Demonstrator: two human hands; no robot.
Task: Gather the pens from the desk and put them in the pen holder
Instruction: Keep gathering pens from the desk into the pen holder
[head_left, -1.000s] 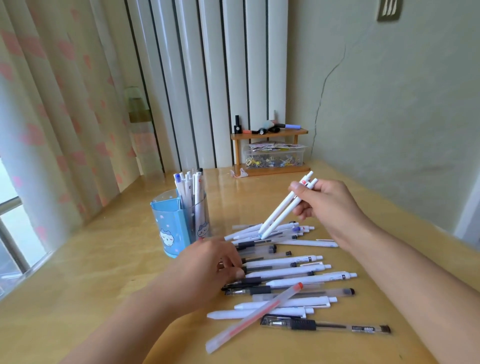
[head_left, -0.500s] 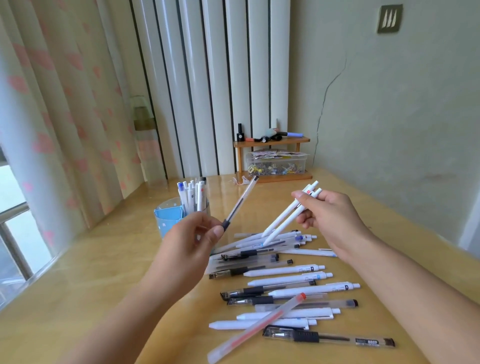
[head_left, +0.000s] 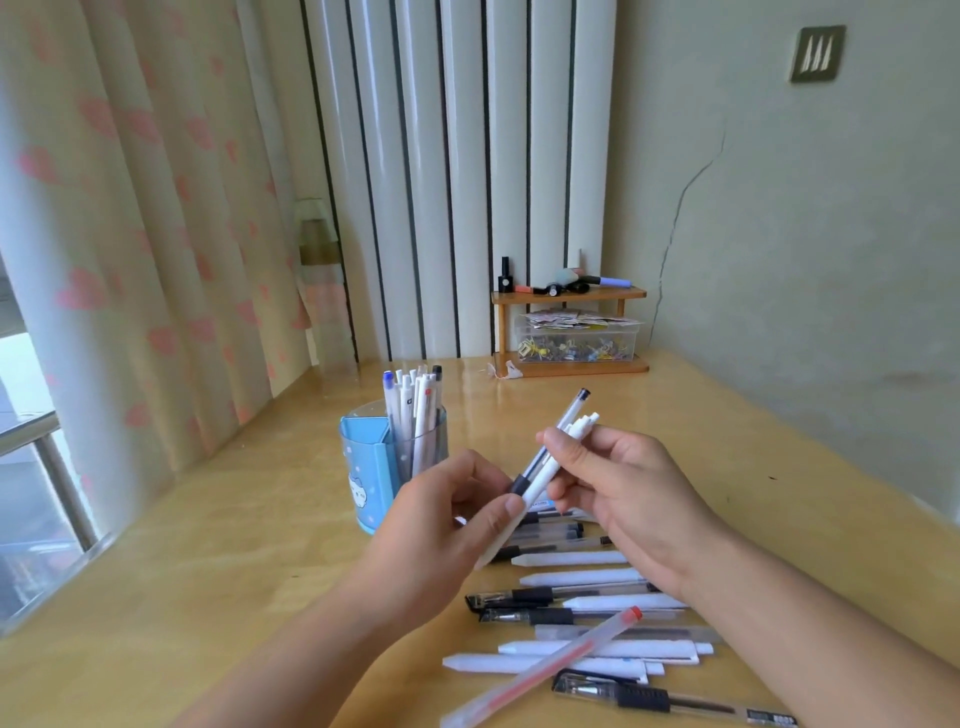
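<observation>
My left hand (head_left: 447, 525) pinches the lower, black-grip end of a clear black pen (head_left: 570, 411). It lies against two white pens (head_left: 542, 479) gripped in my right hand (head_left: 628, 499). The hands meet above the desk, just right of the blue pen holder (head_left: 363, 467), which has several pens (head_left: 410, 400) standing in its clear cup. Below the hands, several white and clear pens (head_left: 571, 559) lie in a row on the wooden desk (head_left: 208, 571). A clear red-capped pen (head_left: 545, 670) lies slantwise across the nearest ones.
A small wooden shelf (head_left: 571, 296) with markers on top and a clear box of clips (head_left: 576, 343) stands at the back against the wall. A curtain (head_left: 130, 234) and a window bound the desk on the left. A wall runs along the right.
My left hand has carried the clear black pen to the right and laid it against the white pens in my right hand. The hands have come together.
</observation>
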